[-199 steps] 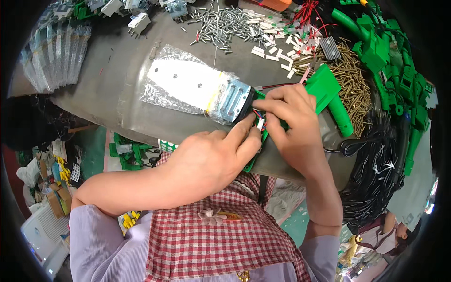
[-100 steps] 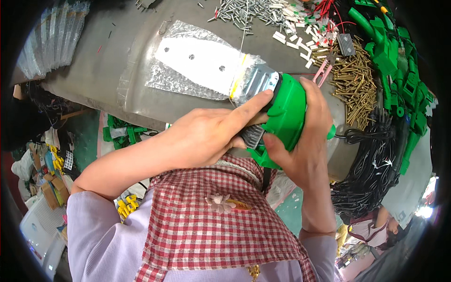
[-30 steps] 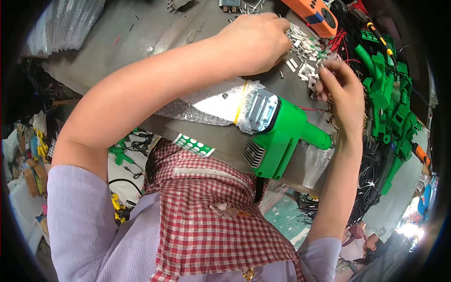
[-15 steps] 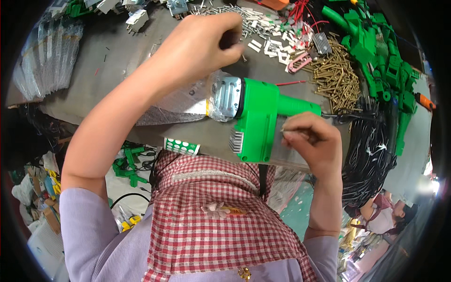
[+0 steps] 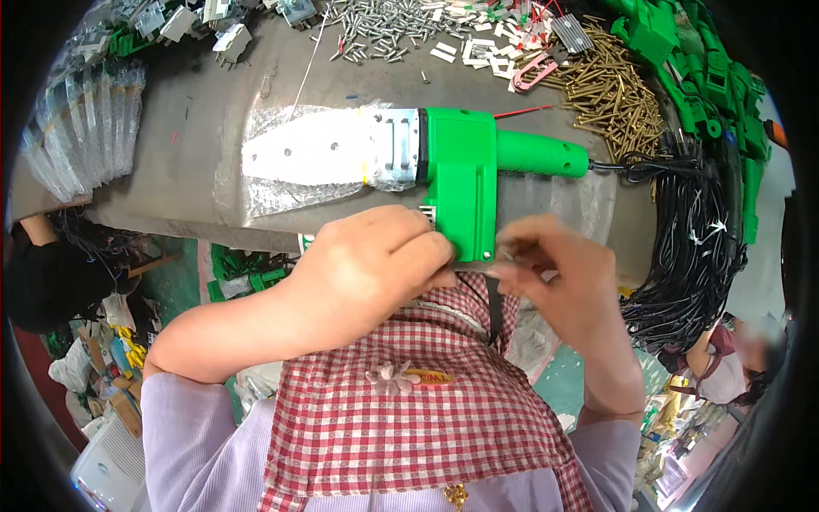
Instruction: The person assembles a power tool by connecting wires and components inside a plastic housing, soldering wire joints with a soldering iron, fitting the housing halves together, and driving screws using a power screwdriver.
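Observation:
A green plastic pipe welder [image 5: 461,183] lies on the bench with its handle to the right. Its flat white heating plate [image 5: 311,147] rests on bubble wrap at the left. My left hand [image 5: 375,264] is closed, its fingers curled against the near left end of the green housing; its fingertips are partly hidden. At the near right corner, my right hand [image 5: 563,269] pinches something small and pale, blurred by motion. A screw head [image 5: 487,254] shows in that corner, just left of the right fingertips.
Silver screws [image 5: 375,30], white plastic pieces [image 5: 490,55] and brass-coloured screws [image 5: 610,94] are heaped along the back. Coiled black cords [image 5: 682,256] hang at the right below green housings [image 5: 657,34]. Folded bubble-wrap sleeves [image 5: 90,128] lie left. Another person [image 5: 725,367] is at lower right.
My left hand has come down from the screw heap to the near end of the housing, uncovering the heating plate. The pipe welder has shifted slightly away from me. My right hand stays at its near right corner.

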`<state>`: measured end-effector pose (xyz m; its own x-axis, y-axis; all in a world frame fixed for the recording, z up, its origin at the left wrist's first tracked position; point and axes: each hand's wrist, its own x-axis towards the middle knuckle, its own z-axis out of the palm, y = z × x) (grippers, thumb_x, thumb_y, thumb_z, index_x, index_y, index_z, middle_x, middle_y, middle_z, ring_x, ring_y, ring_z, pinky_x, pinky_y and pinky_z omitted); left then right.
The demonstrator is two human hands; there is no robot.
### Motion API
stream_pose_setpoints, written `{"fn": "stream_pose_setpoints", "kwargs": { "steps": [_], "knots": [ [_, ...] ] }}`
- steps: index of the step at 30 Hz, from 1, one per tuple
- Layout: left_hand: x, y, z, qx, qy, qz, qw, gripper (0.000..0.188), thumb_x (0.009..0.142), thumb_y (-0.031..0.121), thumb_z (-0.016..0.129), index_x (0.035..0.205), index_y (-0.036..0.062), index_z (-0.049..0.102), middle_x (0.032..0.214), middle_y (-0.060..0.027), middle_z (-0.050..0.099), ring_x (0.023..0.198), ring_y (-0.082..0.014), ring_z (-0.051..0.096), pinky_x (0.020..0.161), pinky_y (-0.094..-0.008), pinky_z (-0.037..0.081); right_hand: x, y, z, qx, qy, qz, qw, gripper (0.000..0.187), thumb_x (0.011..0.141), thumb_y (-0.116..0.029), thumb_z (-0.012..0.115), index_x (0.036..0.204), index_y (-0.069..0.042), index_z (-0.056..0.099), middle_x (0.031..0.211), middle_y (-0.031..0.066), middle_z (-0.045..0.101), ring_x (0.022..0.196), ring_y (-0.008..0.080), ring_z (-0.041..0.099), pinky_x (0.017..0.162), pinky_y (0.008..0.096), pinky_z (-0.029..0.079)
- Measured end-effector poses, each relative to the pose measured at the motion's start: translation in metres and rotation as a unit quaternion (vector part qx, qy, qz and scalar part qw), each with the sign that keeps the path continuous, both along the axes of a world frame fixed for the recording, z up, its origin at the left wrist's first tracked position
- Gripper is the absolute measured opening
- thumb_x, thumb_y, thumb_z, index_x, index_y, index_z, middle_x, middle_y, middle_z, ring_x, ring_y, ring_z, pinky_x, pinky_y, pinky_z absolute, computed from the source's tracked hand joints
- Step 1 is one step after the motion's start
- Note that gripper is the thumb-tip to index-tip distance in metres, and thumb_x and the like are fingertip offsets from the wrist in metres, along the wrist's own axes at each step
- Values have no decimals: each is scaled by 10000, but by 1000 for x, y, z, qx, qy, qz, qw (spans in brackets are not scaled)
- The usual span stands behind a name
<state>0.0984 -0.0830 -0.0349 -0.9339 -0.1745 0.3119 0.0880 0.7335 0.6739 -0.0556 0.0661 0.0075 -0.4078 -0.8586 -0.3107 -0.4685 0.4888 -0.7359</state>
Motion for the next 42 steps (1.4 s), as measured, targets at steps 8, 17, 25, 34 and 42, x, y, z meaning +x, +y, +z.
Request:
{"fn": "stream_pose_setpoints", "kwargs": {
  "steps": [8,17,25,34,42],
  "knots": [
    [-2,6,-6,-59,56,20,996,270,616,138,779,801,72,595,710,-47,523,626,-220,548,525,-329,455,-53,-53,-7,-187,29,53,981,184,824,58,572,991,6,628,877,73,648,821,129,638,721,248,499],
    [-9,-7,-15,-132,138,-36,981,273,625,215,780,790,82,608,781,-38,552,649,-205,535,541,-315,426,-65,-94,-27,-222,144,163,951,377,796,-2,619,1167,-41,564,847,132,651,783,261,645,709,346,510],
    [-56,-40,-17,35,64,114,991,694,689,165,773,1269,43,412,997,-150,599,926,-354,577,861,-408,460,-42,-73,-26,-242,174,110,948,437,833,-124,621,1256,-66,523,886,181,626,828,330,615,704,378,500],
    [-51,-43,-5,-26,-15,52,998,371,771,187,706,1091,42,587,1010,-135,637,928,-329,608,825,-400,475,-109,-132,-59,-230,347,172,893,106,754,-43,595,851,-5,610,832,137,617,838,320,608,738,422,486],
    [-95,-107,-17,-314,-104,-65,941,231,762,54,525,987,35,571,980,-115,590,925,-295,589,773,-360,510,-115,-156,-65,-161,307,189,919,139,733,-47,574,849,-13,641,881,210,624,837,384,613,758,455,487]
  ]
}}
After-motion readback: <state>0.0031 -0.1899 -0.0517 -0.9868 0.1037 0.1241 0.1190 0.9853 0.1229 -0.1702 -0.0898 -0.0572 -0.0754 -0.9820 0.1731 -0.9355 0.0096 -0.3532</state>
